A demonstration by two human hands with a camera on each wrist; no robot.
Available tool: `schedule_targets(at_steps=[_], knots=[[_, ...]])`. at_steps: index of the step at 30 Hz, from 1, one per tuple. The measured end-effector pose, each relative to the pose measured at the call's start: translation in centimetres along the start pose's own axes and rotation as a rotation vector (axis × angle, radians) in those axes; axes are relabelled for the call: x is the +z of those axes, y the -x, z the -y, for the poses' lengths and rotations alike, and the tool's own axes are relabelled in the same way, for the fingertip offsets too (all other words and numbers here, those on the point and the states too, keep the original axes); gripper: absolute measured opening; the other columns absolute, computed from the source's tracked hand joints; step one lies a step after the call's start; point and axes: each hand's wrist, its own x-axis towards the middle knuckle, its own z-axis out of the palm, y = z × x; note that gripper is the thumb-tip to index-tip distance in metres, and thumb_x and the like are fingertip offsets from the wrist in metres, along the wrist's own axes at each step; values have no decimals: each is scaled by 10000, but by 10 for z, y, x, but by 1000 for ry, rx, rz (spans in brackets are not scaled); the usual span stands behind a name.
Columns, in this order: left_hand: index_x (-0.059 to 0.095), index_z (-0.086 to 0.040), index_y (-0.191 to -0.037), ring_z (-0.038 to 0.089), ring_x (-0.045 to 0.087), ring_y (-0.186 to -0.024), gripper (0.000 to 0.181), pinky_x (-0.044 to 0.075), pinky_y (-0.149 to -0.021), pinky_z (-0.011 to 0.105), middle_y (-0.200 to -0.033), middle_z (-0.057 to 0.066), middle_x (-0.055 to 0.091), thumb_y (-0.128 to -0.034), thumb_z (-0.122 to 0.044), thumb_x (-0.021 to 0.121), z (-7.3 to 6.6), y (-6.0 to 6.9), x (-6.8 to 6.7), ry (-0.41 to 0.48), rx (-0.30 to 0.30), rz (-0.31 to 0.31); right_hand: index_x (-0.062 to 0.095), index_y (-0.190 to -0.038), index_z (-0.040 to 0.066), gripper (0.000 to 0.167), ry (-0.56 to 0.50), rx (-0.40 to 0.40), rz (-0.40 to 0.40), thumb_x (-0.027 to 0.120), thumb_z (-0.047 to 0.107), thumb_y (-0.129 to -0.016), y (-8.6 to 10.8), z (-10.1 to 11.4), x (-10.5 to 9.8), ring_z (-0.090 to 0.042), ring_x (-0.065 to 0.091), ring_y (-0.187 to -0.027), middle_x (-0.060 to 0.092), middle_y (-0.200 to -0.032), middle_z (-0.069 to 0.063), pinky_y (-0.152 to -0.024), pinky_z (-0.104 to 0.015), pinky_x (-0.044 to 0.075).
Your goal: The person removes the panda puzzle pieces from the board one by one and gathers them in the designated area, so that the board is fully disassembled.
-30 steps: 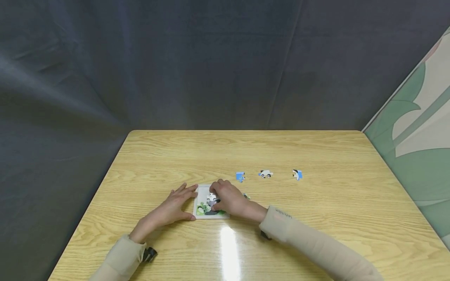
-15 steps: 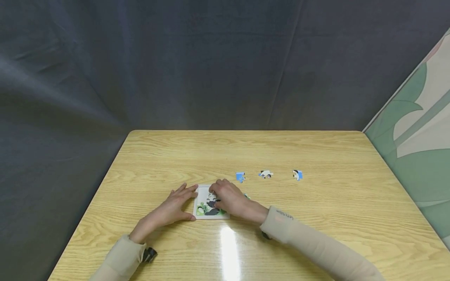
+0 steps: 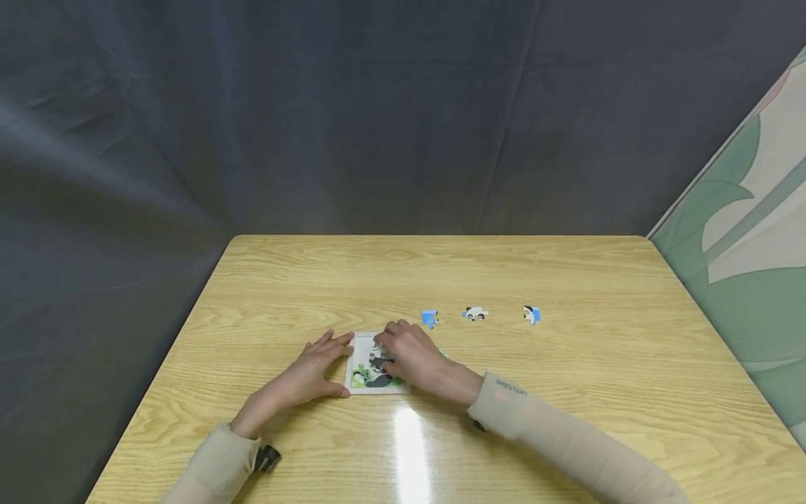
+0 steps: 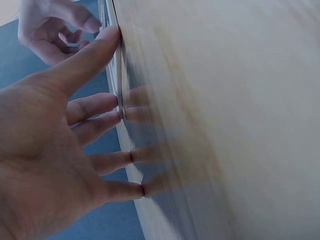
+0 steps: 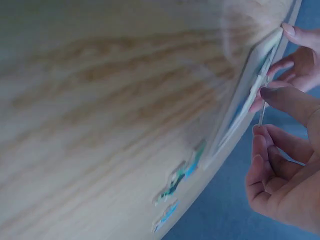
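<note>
A shallow white puzzle tray [image 3: 371,392] lies on the table, with green and dark pieces [image 3: 380,381] along its near side. My left hand [image 3: 313,371] rests at the tray's left edge, fingers spread; in the left wrist view its thumb [image 4: 102,42] touches the rim. Over the tray's right part, my right hand [image 3: 417,358] pinches a puzzle piece between thumb and fingers. The right wrist view shows this piece [image 5: 263,111] edge-on, tilted above the tray. Most of its picture is hidden by the fingers.
Beyond the tray lie a blue puzzle piece [image 3: 429,318], a panda-face piece [image 3: 475,313] and a blue-and-white piece [image 3: 532,314]. A green piece [image 3: 443,353] shows partly behind my right hand. A dark curtain [image 3: 403,126] hangs past the table's far edge.
The piece in my right hand has tilted a little, and less of its white part shows. My left hand stays at the tray's edge.
</note>
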Motion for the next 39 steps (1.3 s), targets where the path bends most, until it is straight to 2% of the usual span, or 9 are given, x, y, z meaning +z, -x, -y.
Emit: schedule_targets(at_steps=[7,11,18,24,33,39], knots=[[546,-13,-1310,443,145,-1426,698,123,-1055,724,-1543,136,310,-727,-275,827,-2,-2,1,1,8,5,694,-1067,4,389,-66,-34,-140,840,110,-722,13,-21,-15,-192,601,-851,673,-977,-81,-728,-270,531],[541,-13,-1315,443,150,-1425,705,117,-1061,714,-1545,128,307,-725,-271,827,-2,-2,0,-15,0,3,689,-1074,-13,404,-96,-16,-175,840,71,-709,22,-35,-26,-198,611,-867,674,-977,-92,-744,-271,545],[538,-8,-1315,439,139,-1428,695,108,-1061,719,-1546,127,306,-736,-266,821,-3,-2,-1,1,3,8,692,-1071,-32,364,-115,31,-192,822,78,-750,36,-54,-47,-233,621,-874,671,-969,-109,-731,-297,550],[537,-7,-1314,436,137,-1430,691,109,-1057,723,-1548,124,303,-739,-267,819,-4,-2,0,5,11,6,688,-1072,-47,371,-131,92,-209,820,44,-738,54,-69,-58,-267,614,-863,669,-959,-122,-706,-311,544],[537,-2,-1311,441,138,-1428,687,117,-1053,728,-1547,131,305,-743,-267,818,-3,-2,0,3,26,3,671,-1087,-70,370,-170,150,-181,787,-32,-737,86,-87,-58,-265,617,-862,666,-943,-118,-720,-364,552],[539,-7,-1311,437,133,-1430,685,120,-1051,731,-1548,127,303,-746,-278,816,-1,-2,0,5,29,4,674,-1081,-75,378,-155,152,-150,795,-32,-725,101,-96,-56,-243,624,-845,662,-926,-105,-725,-352,555]])
